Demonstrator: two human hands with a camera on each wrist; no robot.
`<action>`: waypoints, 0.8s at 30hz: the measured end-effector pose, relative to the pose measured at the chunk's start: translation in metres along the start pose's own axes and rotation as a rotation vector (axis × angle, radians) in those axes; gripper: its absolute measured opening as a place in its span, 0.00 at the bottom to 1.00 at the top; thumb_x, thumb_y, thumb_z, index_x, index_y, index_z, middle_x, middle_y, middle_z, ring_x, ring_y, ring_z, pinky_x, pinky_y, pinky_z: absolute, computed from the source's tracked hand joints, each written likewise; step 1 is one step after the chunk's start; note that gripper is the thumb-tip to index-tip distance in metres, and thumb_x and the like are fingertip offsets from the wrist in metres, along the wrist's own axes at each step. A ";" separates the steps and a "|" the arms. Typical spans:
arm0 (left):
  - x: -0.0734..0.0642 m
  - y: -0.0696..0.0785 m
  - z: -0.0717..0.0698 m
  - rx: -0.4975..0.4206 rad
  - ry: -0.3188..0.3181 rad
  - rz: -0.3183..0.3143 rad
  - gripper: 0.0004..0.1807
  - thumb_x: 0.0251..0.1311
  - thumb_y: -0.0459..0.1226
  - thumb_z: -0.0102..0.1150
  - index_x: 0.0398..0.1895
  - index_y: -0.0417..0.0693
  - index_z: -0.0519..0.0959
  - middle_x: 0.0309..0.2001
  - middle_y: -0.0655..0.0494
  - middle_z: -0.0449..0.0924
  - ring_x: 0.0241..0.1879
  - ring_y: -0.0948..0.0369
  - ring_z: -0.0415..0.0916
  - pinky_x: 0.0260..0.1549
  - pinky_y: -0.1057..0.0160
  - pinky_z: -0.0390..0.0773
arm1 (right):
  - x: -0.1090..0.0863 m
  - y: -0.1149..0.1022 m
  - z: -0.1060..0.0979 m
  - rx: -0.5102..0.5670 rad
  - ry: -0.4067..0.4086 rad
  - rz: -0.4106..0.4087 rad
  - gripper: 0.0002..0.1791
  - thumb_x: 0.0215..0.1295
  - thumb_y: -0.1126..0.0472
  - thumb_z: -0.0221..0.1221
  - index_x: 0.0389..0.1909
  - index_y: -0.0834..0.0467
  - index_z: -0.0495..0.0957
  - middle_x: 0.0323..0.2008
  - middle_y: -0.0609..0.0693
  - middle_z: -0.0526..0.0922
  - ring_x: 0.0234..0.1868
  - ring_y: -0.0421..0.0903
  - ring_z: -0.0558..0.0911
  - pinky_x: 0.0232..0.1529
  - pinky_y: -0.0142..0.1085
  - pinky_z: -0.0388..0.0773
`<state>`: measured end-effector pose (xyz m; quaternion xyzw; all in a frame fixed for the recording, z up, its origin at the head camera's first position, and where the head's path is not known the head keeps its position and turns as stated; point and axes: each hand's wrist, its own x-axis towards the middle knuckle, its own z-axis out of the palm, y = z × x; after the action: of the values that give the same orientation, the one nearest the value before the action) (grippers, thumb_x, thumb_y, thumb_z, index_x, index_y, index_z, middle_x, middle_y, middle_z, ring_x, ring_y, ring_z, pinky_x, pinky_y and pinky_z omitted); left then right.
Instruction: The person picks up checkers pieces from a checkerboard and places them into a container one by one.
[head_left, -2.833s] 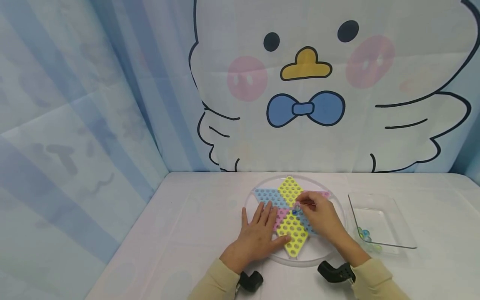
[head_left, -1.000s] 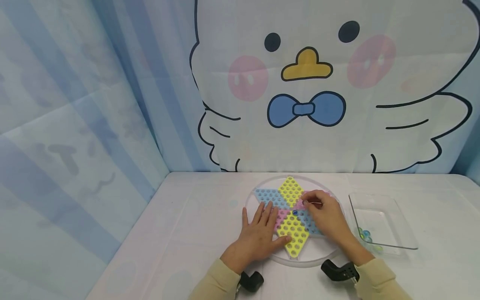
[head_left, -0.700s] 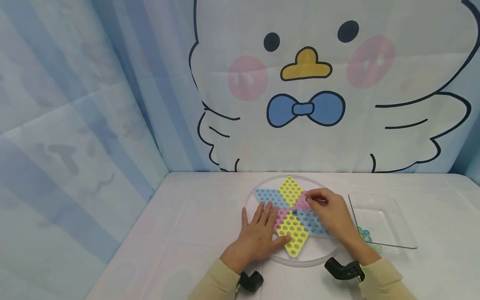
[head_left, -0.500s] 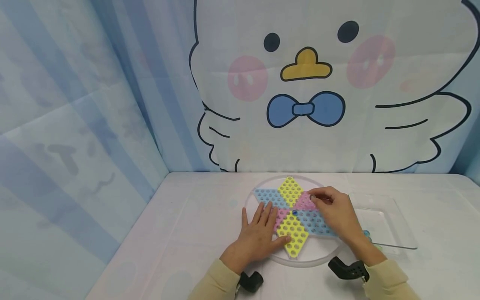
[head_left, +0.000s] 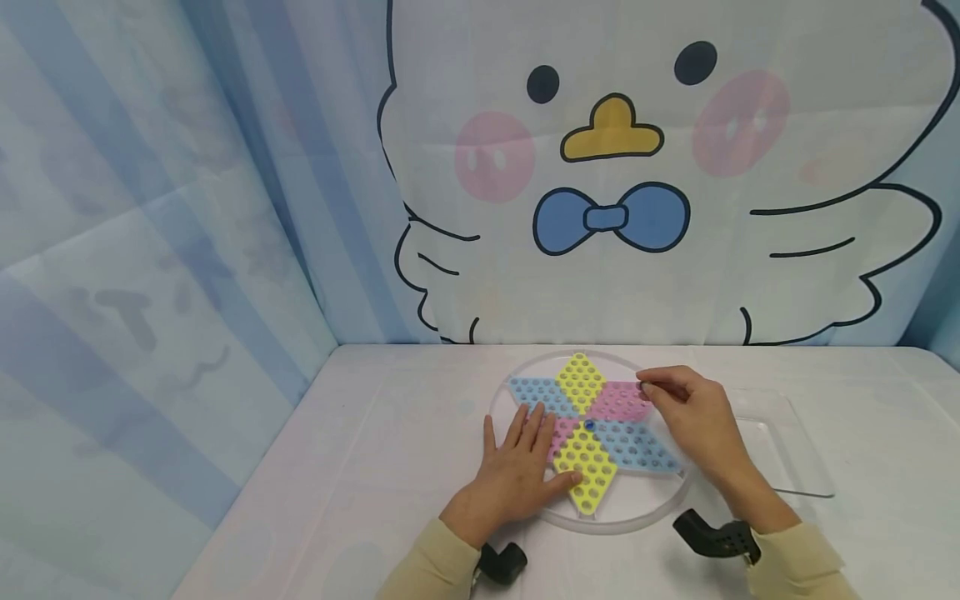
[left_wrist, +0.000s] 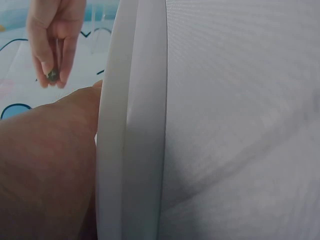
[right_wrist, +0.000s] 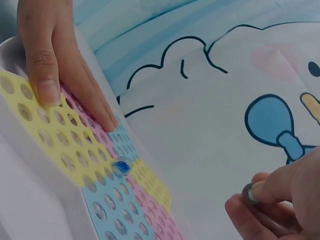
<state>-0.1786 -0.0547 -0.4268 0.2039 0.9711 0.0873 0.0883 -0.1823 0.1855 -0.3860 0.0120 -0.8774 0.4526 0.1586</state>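
A round Chinese checkers board (head_left: 633,446) with a star of yellow, blue and pink holed sections lies on the table. My left hand (head_left: 513,479) rests spread on its left side, thumb over the near yellow section. Between thumb and fingers, my right hand (head_left: 693,412) pinches a dark greenish marble (right_wrist: 248,194), held above the far right end of the pink section. The left wrist view also shows this marble (left_wrist: 52,75) at the fingertips. One clear marble with a blue swirl (right_wrist: 121,166) sits in a hole at the star's centre.
To the right of the board stands a clear plastic tray (head_left: 806,495), partly covered by the right forearm, which hides the marbles in it. Black wrist mounts (head_left: 716,536) stick out from both wrists. A cartoon-printed cloth (head_left: 611,292) hangs behind the table.
My right hand has moved from the board's centre up and to the right with the marble, uncovering the pink and blue sections. The left hand and the centre blue marble have stayed put.
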 end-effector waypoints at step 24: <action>-0.002 0.000 -0.003 -0.005 0.001 0.006 0.50 0.64 0.72 0.36 0.81 0.55 0.43 0.82 0.56 0.35 0.81 0.55 0.30 0.72 0.32 0.31 | 0.002 0.014 -0.034 -0.020 0.027 0.091 0.18 0.75 0.52 0.53 0.57 0.59 0.77 0.56 0.60 0.79 0.58 0.57 0.78 0.55 0.45 0.80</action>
<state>-0.1775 -0.0555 -0.4241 0.2066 0.9702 0.0902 0.0883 -0.1774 0.2217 -0.3783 -0.0356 -0.8793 0.4507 0.1498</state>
